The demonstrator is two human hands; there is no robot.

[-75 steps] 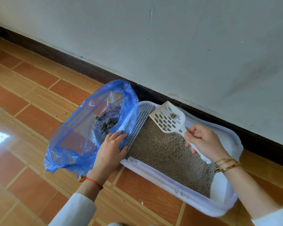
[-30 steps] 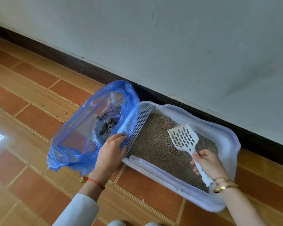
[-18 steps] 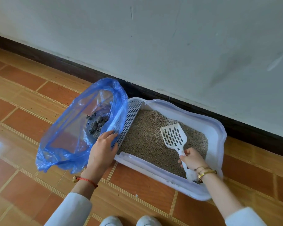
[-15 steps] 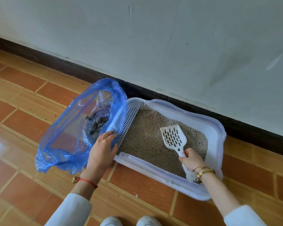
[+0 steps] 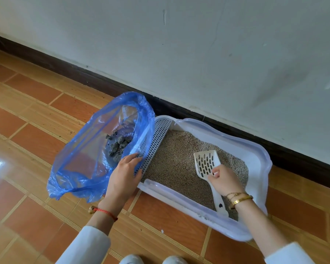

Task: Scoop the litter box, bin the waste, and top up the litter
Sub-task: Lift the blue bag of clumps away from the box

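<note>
A white litter box (image 5: 259, 159) full of grey-tan litter (image 5: 175, 162) lies on the floor against the wall. My right hand (image 5: 227, 180) grips the handle of a white slotted scoop (image 5: 206, 162), whose blade rests low over the litter near the box's middle. A blue plastic bag (image 5: 88, 149) lies open beside the box's left end, with dark waste clumps (image 5: 118, 145) inside. My left hand (image 5: 124, 174) holds the bag's edge against the perforated grid (image 5: 154, 145) at the left end of the box.
The floor is orange-brown tile (image 5: 36, 216). A dark skirting board (image 5: 217, 121) and a pale wall run right behind the box. Scattered litter specks lie on the tiles left of the bag. My shoes (image 5: 152, 260) show at the bottom edge.
The scoop, raised near the bag with a clump 2.5 s ago, has come down onto the litter in the middle of the box. My left hand has stayed on the bag's edge.
</note>
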